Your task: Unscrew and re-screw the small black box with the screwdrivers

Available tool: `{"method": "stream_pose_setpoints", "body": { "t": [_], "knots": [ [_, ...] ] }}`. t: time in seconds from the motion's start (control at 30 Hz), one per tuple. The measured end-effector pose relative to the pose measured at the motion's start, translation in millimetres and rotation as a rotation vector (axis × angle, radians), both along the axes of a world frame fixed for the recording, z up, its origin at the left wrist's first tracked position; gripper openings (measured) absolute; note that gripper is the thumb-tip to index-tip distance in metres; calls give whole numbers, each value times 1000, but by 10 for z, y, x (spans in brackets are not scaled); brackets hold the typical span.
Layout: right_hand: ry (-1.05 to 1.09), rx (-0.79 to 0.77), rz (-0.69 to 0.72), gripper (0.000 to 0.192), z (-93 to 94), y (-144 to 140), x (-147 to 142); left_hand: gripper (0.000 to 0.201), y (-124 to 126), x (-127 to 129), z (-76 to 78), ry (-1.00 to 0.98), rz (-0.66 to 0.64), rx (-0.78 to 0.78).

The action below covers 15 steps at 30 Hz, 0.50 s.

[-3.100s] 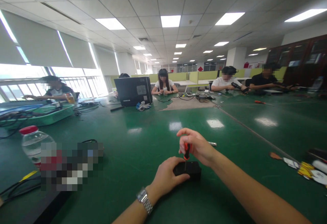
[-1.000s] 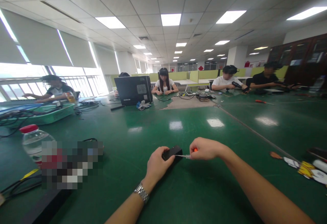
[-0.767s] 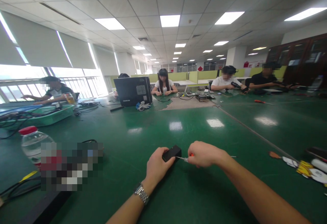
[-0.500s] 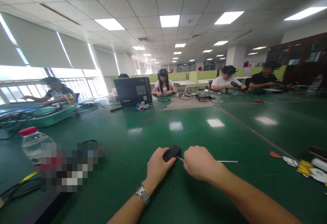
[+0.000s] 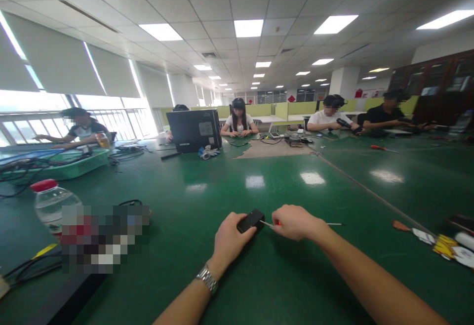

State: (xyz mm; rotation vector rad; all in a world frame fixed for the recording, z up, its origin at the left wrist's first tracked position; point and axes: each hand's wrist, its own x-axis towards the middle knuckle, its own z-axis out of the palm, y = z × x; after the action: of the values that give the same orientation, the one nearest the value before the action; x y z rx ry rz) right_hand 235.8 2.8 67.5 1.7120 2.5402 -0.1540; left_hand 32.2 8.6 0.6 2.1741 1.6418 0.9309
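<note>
Near the front edge of the green table (image 5: 259,285), the left hand (image 5: 229,238) gripped a small black box (image 5: 251,220), tipped up on its side so its end faced right. The right hand (image 5: 294,222) was closed around a small screwdriver (image 5: 267,224), its thin tip touching that end. A water bottle (image 5: 52,204) stood well apart, toward the left edge

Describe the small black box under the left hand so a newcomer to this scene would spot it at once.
On the wide green table, look near the front edge where two bare forearms meet. The small black box sits tilted in the left hand, a screwdriver in the right hand touching its end. It is far smaller than the distant black computer case.
</note>
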Motion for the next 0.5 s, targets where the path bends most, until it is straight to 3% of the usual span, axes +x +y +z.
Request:
{"method": "stream_pose_setpoints", "body": {
  "t": [0.23,0.5],
  "knots": [
    [16,-35,13,28,-213,107,-60,36,10,-6,-40,-47,0,-7],
    [56,-59,-40,23,-234,231,119,36,-4,-9,-14,-9,-26,-20]
  ]
}}
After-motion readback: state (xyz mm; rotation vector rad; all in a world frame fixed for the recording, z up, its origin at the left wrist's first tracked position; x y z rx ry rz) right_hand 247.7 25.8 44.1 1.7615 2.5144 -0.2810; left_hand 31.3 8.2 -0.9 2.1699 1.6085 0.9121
